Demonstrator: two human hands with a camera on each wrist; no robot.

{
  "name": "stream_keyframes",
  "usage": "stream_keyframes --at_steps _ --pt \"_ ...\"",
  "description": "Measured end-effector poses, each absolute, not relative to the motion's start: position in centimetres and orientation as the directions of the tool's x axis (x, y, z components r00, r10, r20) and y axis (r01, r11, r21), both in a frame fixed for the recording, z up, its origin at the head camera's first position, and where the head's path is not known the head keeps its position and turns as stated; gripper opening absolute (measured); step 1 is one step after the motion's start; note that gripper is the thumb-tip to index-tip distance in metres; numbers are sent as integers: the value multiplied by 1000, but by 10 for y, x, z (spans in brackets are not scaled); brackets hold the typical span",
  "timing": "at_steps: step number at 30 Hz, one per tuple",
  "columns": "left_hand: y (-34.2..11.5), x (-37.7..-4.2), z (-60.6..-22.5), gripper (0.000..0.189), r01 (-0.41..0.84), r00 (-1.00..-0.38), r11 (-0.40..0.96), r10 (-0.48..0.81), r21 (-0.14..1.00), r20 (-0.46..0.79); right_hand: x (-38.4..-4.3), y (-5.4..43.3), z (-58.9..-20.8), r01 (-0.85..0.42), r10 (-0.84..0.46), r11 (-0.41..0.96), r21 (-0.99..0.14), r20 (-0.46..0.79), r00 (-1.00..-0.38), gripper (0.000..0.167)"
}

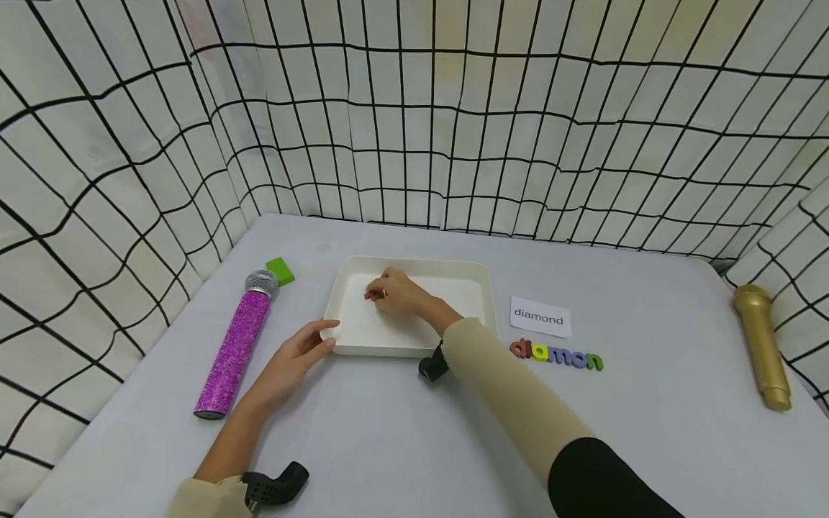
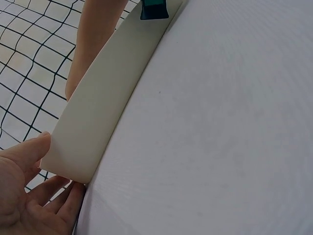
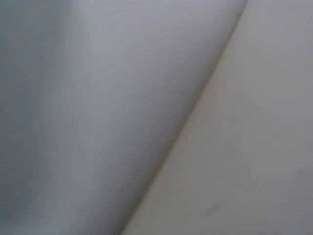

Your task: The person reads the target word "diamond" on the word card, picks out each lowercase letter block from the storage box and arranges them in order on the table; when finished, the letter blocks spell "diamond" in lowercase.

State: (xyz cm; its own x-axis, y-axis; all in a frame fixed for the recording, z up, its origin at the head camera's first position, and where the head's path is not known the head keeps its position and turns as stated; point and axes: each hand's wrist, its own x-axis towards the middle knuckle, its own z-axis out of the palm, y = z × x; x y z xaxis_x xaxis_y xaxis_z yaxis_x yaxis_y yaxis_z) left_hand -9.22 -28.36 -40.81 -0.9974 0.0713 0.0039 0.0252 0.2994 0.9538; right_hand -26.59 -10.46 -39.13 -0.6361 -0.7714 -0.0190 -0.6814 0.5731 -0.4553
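Note:
A shallow white tray (image 1: 414,352) lies on the table. At its near left corner my left hand (image 1: 299,352) grips the edge; in the left wrist view the thumb of that left hand (image 2: 34,191) is on the rim and its fingers are around the corner. Inside the tray, my right hand (image 1: 403,293) pinches a small dark red piece (image 1: 373,295), mostly hidden by the fingers. Right of the tray, coloured letters (image 1: 558,355) spell "diamon" below a white card (image 1: 540,317) printed "diamond". The right wrist view shows only blurred pale surfaces.
A pink glitter microphone (image 1: 234,352) lies left of the tray, its head beside a green block (image 1: 281,271). Near the right edge lies a gold microphone-shaped object (image 1: 763,349). Black netting (image 1: 401,108) over white cloth encloses the table's back and sides.

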Motion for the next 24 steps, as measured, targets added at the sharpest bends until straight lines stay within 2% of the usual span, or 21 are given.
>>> stream_keyframes --at_steps 4,7,14,18,24 --pt "-283 -92 -406 46 19 -998 303 68 953 -2 -265 -95 -389 -682 -779 573 -455 -43 -626 24" --pt "-283 -93 -406 45 24 -998 306 67 952 4 -264 -88 -387 -679 -787 578 -452 -89 -611 27" --pt "-285 -94 -405 46 22 -998 318 57 948 4 -259 -76 -376 -610 -774 612 -504 -223 -593 52" --pt "-285 -92 -404 45 30 -998 314 62 949 11 -259 -72 -376 -664 -812 562 -493 -176 -557 52" --pt "-284 -92 -405 45 42 -997 296 80 954 19 -263 -70 -384 -780 -900 403 -478 -54 -432 40"
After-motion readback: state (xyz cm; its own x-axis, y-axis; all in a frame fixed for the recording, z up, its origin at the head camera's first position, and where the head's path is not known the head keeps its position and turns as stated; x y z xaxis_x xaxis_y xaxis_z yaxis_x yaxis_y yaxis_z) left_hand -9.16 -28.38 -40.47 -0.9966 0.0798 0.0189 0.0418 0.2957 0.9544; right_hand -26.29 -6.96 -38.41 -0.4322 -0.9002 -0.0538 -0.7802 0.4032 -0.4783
